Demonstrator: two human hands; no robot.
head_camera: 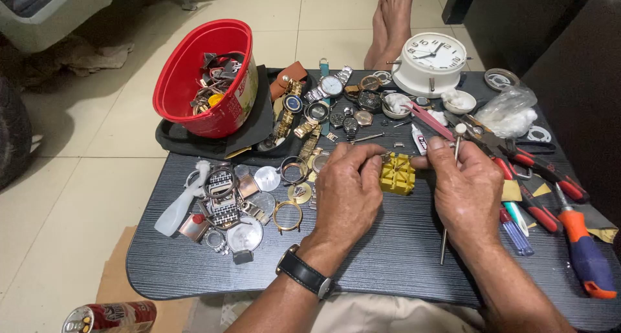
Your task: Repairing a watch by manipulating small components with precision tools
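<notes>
Hands meet over the middle of the dark table [388, 262], both busy at a small yellow block [397, 173] that sits on the tabletop between them. The left hand [346, 191], a black-strapped watch on its wrist, curls closed over the block's left edge, fingertips pinching something at its top. The right hand [462, 191] is closed round a thin metal tool [451, 197] held upright, round knob above the knuckles, shaft running down past the palm toward the table edge.

To my eye this is the steadying step: the piece is being seated on the block while the tool is kept ready. Any next move would need a fine, well-aimed touch at the block's top slot, with the left grip kept firm so nothing slides.

What the left fingers actually pinch I cannot tell; they cover it. The tool's working tip is not clear either.

Around them lie a red tub [204, 81] of parts tipped on its side, a heap of wristwatches [326, 103], loose watch cases and rings to the left, a white alarm clock [430, 61], red-handled pliers [537, 168] and an orange-and-blue screwdriver [585, 249] at the right. A drink can [110, 317] is cut off by the bottom edge.
</notes>
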